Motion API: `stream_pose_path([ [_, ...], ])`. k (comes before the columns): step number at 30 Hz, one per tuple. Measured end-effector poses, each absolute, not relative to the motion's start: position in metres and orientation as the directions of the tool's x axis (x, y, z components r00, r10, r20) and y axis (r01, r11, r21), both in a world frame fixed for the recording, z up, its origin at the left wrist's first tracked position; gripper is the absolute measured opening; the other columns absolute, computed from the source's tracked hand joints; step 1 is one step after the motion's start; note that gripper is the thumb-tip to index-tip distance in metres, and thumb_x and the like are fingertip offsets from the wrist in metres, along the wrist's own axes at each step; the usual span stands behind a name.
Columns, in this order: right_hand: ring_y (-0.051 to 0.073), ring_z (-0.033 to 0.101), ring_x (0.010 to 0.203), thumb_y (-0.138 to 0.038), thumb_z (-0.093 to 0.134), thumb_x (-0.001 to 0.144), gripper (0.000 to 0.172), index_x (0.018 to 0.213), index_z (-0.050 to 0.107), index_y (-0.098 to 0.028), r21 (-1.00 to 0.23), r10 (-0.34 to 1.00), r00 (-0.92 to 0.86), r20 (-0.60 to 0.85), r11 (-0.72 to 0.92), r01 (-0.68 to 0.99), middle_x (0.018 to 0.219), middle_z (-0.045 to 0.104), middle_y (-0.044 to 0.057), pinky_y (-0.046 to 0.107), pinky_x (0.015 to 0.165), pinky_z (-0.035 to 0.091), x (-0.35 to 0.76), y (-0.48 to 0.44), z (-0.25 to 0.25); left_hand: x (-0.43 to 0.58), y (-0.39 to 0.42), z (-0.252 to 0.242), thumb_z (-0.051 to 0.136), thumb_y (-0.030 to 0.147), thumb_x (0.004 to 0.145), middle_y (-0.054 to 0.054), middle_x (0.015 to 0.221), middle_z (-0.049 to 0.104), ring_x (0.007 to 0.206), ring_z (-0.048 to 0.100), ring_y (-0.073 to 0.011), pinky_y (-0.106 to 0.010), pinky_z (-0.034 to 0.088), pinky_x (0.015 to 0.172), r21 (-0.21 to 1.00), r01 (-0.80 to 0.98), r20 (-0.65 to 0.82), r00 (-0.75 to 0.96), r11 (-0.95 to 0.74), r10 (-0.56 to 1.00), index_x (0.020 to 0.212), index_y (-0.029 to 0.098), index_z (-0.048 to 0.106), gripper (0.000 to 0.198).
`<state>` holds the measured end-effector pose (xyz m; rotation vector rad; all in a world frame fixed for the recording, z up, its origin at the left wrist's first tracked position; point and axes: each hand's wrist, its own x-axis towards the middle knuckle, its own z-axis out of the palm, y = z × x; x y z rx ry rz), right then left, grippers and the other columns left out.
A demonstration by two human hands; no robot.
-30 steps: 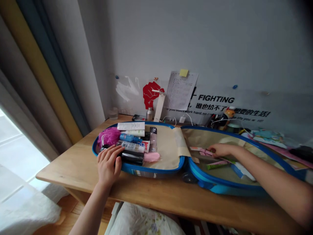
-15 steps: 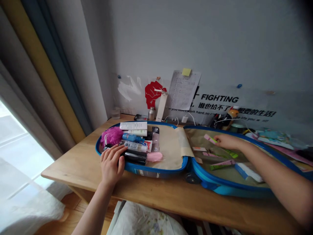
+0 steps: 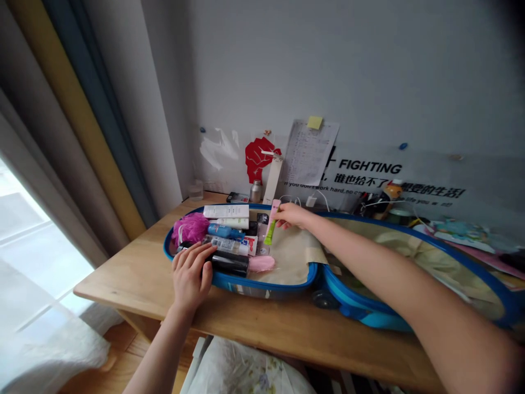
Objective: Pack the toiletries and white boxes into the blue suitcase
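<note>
An open blue suitcase [image 3: 262, 284] lies on the wooden desk. In its left half are a purple bath puff [image 3: 191, 229], a white box [image 3: 226, 211], a white tube [image 3: 233, 223], a blue bottle [image 3: 220, 230], a clear bottle [image 3: 229, 244] and a black case [image 3: 229, 262] beside a pink item [image 3: 261, 264]. My left hand [image 3: 192, 271] lies over the near left rim, fingers outstretched on the black case's end. Above the left half, my right hand [image 3: 289, 215] pinches a slim pink-and-green stick packet [image 3: 272, 221], held near upright. My right forearm hides much of the right half.
Behind the suitcase stand a metal bottle [image 3: 255, 191], a white upright device [image 3: 272, 180], a charger with cables [image 3: 310, 201] and an orange-topped bottle [image 3: 392, 191]. Papers [image 3: 455, 232] lie at the back right. A cloth-covered seat [image 3: 246, 366] is below the desk edge [image 3: 287, 323].
My right hand has carried the pink-and-green stick packet leftward from the suitcase's right half to above the left half. My left hand stays in place on the rim.
</note>
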<state>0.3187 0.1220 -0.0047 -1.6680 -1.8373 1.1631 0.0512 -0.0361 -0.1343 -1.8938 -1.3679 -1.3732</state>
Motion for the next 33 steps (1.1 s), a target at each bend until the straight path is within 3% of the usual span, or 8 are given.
stream_pose_path([
  [5, 0.011, 0.065, 0.081, -0.035, 0.062, 0.096, 0.027, 0.112, 0.063, -0.014, -0.67, 0.903, -0.177, -0.392, -0.149, 0.727, 0.101, 0.067, 0.003, 0.028, 0.069, 0.058, 0.291, 0.129, -0.035, 0.051, -0.036, -0.133, 0.041, 0.027, 0.1, -0.007, 0.114, 0.075, 0.113, 0.064, -0.0252, -0.041, 0.039, 0.1, 0.18, 0.888, 0.892, 0.034, -0.424, 0.45, 0.114, 0.023, 0.07, 0.033],
  [10, 0.014, 0.066, 0.089, -0.037, 0.062, 0.096, 0.031, 0.117, 0.062, -0.015, -0.612, 0.893, -0.154, -0.422, -0.156, 0.775, 0.108, 0.067, 0.005, 0.032, 0.076, 0.059, 0.286, 0.131, -0.05, 0.051, -0.036, -0.134, 0.042, 0.028, 0.1, -0.007, 0.114, 0.075, 0.113, 0.065, -0.0254, -0.041, 0.038, 0.1, 0.194, 0.885, 0.889, 0.024, -0.423, 0.457, 0.114, 0.023, 0.07, 0.033],
  [18, 0.009, 0.064, 0.07, -0.041, 0.059, 0.097, 0.031, 0.112, 0.063, -0.014, -0.576, 0.983, -0.114, -0.146, 0.009, 0.817, 0.091, 0.069, 0.004, 0.023, 0.062, 0.054, 0.351, 0.14, -0.01, 0.052, -0.036, -0.134, 0.041, 0.03, 0.1, -0.007, 0.114, 0.075, 0.112, 0.065, -0.0251, -0.041, 0.039, 0.1, 0.214, 0.879, 0.885, 0.01, -0.425, 0.466, 0.115, 0.024, 0.071, 0.034],
  [23, 0.014, 0.067, 0.076, -0.031, 0.059, 0.093, 0.019, 0.101, 0.069, -0.018, -0.387, 0.998, -0.054, -0.027, 0.039, 0.921, 0.082, 0.071, 0.004, 0.022, 0.065, 0.05, 0.434, 0.125, 0.01, 0.051, -0.035, -0.136, 0.04, 0.031, 0.1, -0.007, 0.114, 0.075, 0.113, 0.064, -0.0253, -0.042, 0.038, 0.102, 0.234, 0.876, 0.879, -0.006, -0.422, 0.477, 0.116, 0.026, 0.071, 0.035],
  [25, 0.015, 0.067, 0.079, -0.028, 0.065, 0.088, 0.011, 0.088, 0.069, -0.018, -0.284, 0.993, -0.054, -0.102, 0.023, 0.959, 0.08, 0.071, 0.003, 0.024, 0.07, 0.051, 0.461, 0.113, 0.002, 0.05, -0.035, -0.137, 0.041, 0.031, 0.1, -0.007, 0.114, 0.075, 0.113, 0.064, -0.0254, -0.042, 0.038, 0.102, 0.236, 0.874, 0.88, -0.007, -0.425, 0.474, 0.116, 0.026, 0.071, 0.035],
  [27, 0.013, 0.065, 0.078, -0.03, 0.068, 0.089, 0.014, 0.085, 0.067, -0.016, -0.194, 0.969, -0.057, -0.24, 0.01, 0.981, 0.083, 0.07, 0.002, 0.027, 0.074, 0.053, 0.483, 0.102, -0.011, 0.05, -0.036, -0.137, 0.041, 0.03, 0.1, -0.007, 0.114, 0.075, 0.113, 0.064, -0.0254, -0.041, 0.038, 0.102, 0.23, 0.876, 0.88, -0.002, -0.425, 0.474, 0.116, 0.025, 0.071, 0.035],
  [30, 0.012, 0.065, 0.084, -0.038, 0.062, 0.095, 0.023, 0.099, 0.067, -0.016, -0.082, 0.913, -0.035, -0.407, 0.002, 0.997, 0.099, 0.069, 0.003, 0.031, 0.078, 0.057, 0.506, 0.088, -0.034, 0.049, -0.036, -0.137, 0.041, 0.029, 0.1, -0.007, 0.114, 0.075, 0.113, 0.065, -0.0256, -0.041, 0.038, 0.102, 0.216, 0.88, 0.88, 0.012, -0.423, 0.475, 0.116, 0.024, 0.07, 0.034],
  [33, 0.015, 0.065, 0.096, -0.039, 0.061, 0.096, 0.027, 0.111, 0.066, -0.018, 0.002, 0.891, 0.006, -0.454, -0.005, 1.0, 0.113, 0.067, 0.006, 0.035, 0.085, 0.057, 0.521, 0.083, -0.047, 0.05, -0.036, -0.137, 0.04, 0.03, 0.1, -0.007, 0.115, 0.075, 0.113, 0.064, -0.0256, -0.042, 0.038, 0.102, 0.218, 0.883, 0.876, 0.011, -0.417, 0.482, 0.117, 0.025, 0.07, 0.035],
])
